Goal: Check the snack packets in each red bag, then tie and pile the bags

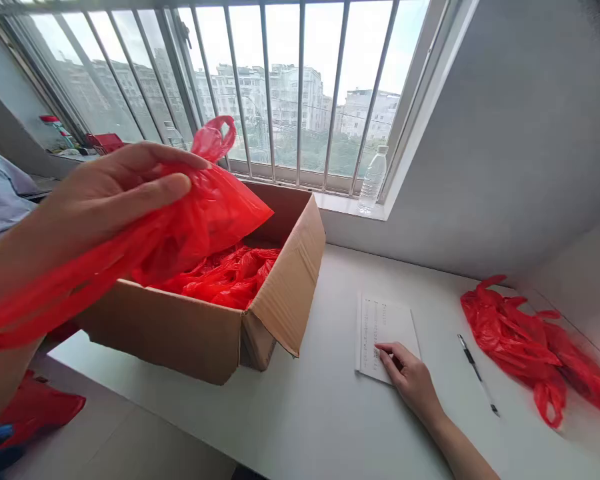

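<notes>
Left hand, at 10 o'clock, pinches the raised red bag between thumb and fingers. Best practice, I judge: firm hold near the neck, no tugging at the thin film, trailing strip clear of the box edge. Bag glossy, translucent, creased; loop at 1 o'clock from the thumb, strip running toward 8. Behind and below, cardboard box with more red bags. At 4 o'clock, right hand touches a notebook; can't tell if its fingertips press together.

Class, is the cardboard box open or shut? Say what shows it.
Open. The cardboard box has a flap folded outward on its right side, and red plastic bags show through its uncovered top.
</notes>
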`<action>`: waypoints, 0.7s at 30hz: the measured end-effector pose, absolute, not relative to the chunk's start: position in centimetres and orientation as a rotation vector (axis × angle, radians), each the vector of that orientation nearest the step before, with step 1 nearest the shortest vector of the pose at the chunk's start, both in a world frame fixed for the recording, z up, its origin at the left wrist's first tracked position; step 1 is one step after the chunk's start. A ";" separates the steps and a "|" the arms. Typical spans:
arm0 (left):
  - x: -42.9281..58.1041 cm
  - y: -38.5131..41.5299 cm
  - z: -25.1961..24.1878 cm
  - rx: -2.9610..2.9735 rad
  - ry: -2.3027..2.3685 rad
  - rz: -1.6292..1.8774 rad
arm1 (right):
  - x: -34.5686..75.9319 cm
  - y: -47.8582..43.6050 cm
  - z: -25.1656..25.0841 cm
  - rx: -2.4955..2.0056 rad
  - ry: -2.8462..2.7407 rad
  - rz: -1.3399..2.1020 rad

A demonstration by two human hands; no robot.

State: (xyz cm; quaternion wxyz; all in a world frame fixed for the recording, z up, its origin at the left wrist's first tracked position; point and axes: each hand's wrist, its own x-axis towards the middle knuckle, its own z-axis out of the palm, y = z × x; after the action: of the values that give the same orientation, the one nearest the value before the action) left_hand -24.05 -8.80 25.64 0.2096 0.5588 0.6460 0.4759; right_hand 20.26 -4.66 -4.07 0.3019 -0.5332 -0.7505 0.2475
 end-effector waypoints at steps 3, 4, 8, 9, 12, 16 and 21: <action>-25.8 -4.6 28.2 2.001 1.777 0.836 | 20.4 -5.0 -5.1 -1.461 -2.007 0.608; -26.1 -2.7 28.3 2.146 1.762 0.746 | 20.6 -4.9 -5.5 -1.467 -2.015 0.590; -26.5 4.9 26.7 2.385 1.847 0.286 | 21.7 -4.3 -7.0 -1.435 -2.064 0.515; -26.3 6.6 26.2 2.389 1.902 0.185 | 21.9 -4.1 -7.2 -1.420 -2.079 0.499; -25.6 10.4 24.8 2.395 2.004 -0.016 | 22.4 -3.8 -7.3 -1.388 -2.105 0.469; -24.7 13.1 22.0 2.308 2.110 -0.053 | 22.3 -4.0 -6.9 -1.371 -2.105 0.470; -25.0 13.6 17.1 2.156 2.064 -0.232 | 22.1 -4.3 -6.9 -1.352 -2.100 0.520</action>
State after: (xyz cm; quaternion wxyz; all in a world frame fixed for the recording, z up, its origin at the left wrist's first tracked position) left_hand -24.99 13.59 17.10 0.0739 0.7183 0.6875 -0.0774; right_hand 22.08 -4.30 -6.91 0.2912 -0.5070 -0.7875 0.1950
